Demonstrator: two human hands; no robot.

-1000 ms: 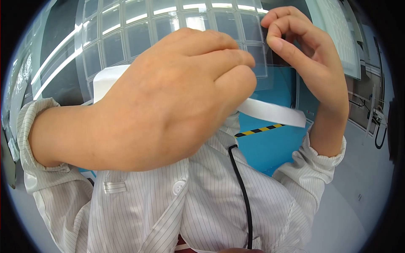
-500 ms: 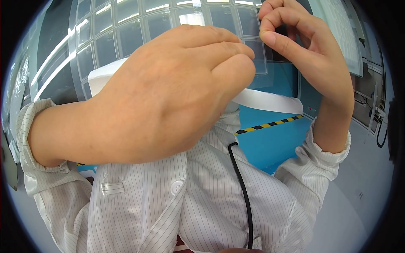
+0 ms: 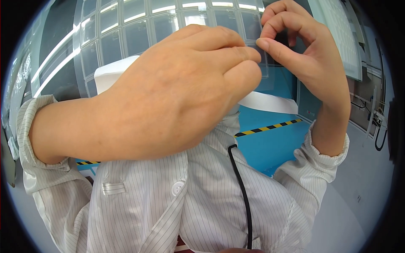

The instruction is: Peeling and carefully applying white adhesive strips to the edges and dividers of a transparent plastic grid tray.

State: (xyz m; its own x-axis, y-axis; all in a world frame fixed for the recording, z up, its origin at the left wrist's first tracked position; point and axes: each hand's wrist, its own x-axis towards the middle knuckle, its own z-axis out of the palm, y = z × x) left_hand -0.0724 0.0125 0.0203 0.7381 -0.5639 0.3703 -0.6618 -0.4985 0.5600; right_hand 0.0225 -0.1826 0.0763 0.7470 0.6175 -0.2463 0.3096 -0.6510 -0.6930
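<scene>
My left hand [image 3: 177, 92] spreads across the middle of the view, back toward me. Its fingers are bent and pressed together, pointing right; whatever they grip is hidden beneath. Behind it a white strip [image 3: 274, 102], like paper, shows on both sides of the hand. Up at the right, my right hand [image 3: 310, 55] is closed in a pinch, thumb and forefinger tips nearly meeting. Anything between those tips is too small to make out. Just beyond both hands lies a clear plastic tray [image 3: 135, 39] with rows of rectangular compartments, its right edge near my right fingertips.
Below the hands is a blue surface [image 3: 261, 149] crossed by black-and-yellow striped tape [image 3: 270, 127]. A pale translucent panel [image 3: 344, 42] stands at the upper right. A black cord [image 3: 244, 194] hangs down my striped coat. Equipment with a cable [image 3: 379, 120] is at the far right.
My left hand has shifted slightly to the right, its fingertips closer to my right thumb. The clear tray appears a little farther right. My right hand has barely moved.
</scene>
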